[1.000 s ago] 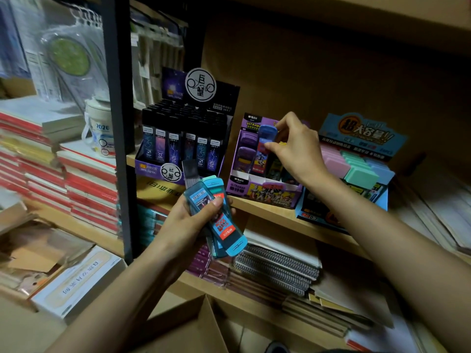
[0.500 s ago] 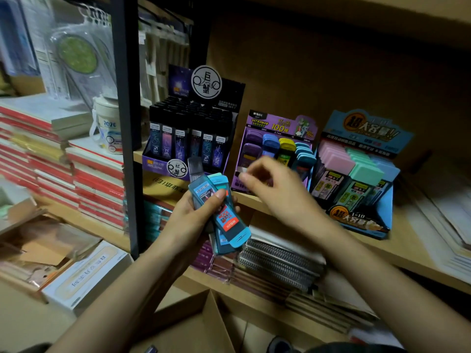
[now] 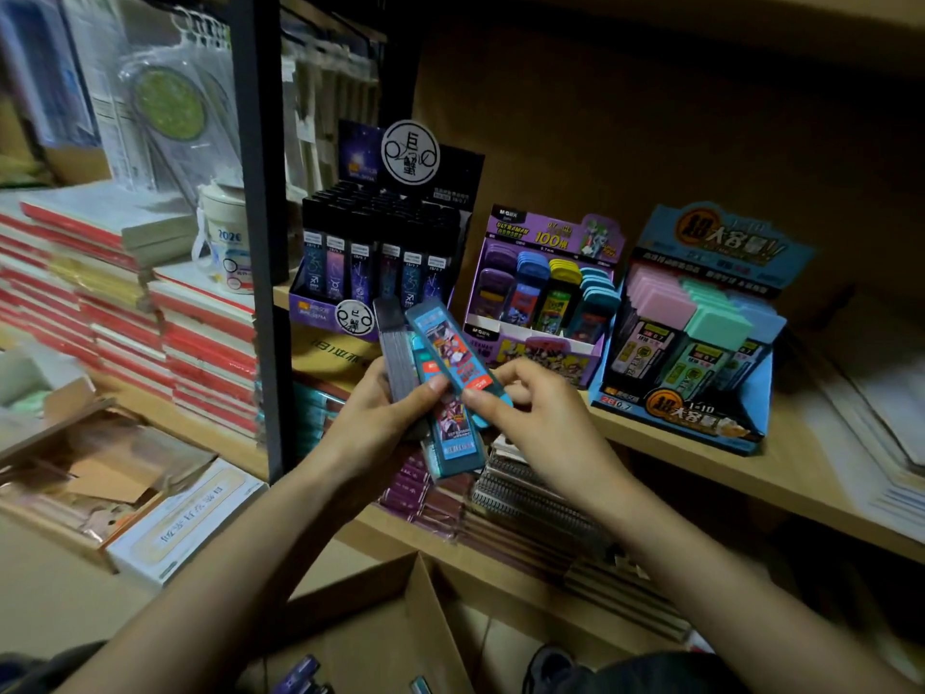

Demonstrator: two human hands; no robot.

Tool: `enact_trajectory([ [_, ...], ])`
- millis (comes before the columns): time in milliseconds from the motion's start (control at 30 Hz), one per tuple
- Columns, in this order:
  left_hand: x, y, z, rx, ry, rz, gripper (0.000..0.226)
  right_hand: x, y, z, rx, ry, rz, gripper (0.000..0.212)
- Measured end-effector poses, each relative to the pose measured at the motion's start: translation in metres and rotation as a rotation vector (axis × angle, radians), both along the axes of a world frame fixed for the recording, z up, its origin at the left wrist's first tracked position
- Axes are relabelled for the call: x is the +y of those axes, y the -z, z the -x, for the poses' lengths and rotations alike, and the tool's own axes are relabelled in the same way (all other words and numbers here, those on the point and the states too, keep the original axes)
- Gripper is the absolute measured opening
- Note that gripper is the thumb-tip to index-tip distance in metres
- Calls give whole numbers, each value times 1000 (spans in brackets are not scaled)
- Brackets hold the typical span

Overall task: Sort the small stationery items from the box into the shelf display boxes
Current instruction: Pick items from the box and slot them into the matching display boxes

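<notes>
Dim wooden shelf (image 3: 665, 445) carried three display boxes. From the hands, the black display box (image 3: 380, 252) stood at 12 o'clock, the purple display box (image 3: 538, 345) at 1 o'clock and the blue display box (image 3: 701, 388) at 2 o'clock. The open cardboard box (image 3: 395, 618) lay at 6 o'clock.

Left hand (image 3: 368, 428) gripped a fanned bundle of lead cases (image 3: 453, 445), thumb across it, with a grey case (image 3: 393, 353) jutting towards 12 o'clock. Right hand (image 3: 545, 425) pinched the lower end of the top teal case (image 3: 448, 355), which lay on the bundle.

Judgement: one case was being peeled off, probably for the teal column (image 3: 593, 303) at the purple box's 3 o'clock end.
- Keep the left thumb firm so neighbouring cases do not slide.
- Draw the case along its length.
- Seat it upright, label forward, matching the row.
</notes>
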State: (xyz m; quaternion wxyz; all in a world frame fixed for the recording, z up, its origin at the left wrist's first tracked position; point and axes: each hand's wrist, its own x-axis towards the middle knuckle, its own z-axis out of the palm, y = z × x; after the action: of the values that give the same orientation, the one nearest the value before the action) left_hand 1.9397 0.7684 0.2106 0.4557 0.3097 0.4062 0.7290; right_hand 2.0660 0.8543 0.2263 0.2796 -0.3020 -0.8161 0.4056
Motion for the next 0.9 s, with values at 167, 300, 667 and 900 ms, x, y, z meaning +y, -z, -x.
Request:
enact_trajectory([
  [167, -2, 2, 2, -2, -17, 27, 30, 13, -7, -13, 172, 83, 13, 9],
  [300, 0, 7, 6, 7, -45, 37, 25, 30, -27, -34, 244, 133, -66, 4],
  [667, 10, 16, 12, 57, -35, 52, 31, 104, -99, -63, -197, 281, -658, 16],
  [900, 15, 20, 13, 50, -23, 47, 46, 130, -93, -41, -495, 211, -807, 28],
])
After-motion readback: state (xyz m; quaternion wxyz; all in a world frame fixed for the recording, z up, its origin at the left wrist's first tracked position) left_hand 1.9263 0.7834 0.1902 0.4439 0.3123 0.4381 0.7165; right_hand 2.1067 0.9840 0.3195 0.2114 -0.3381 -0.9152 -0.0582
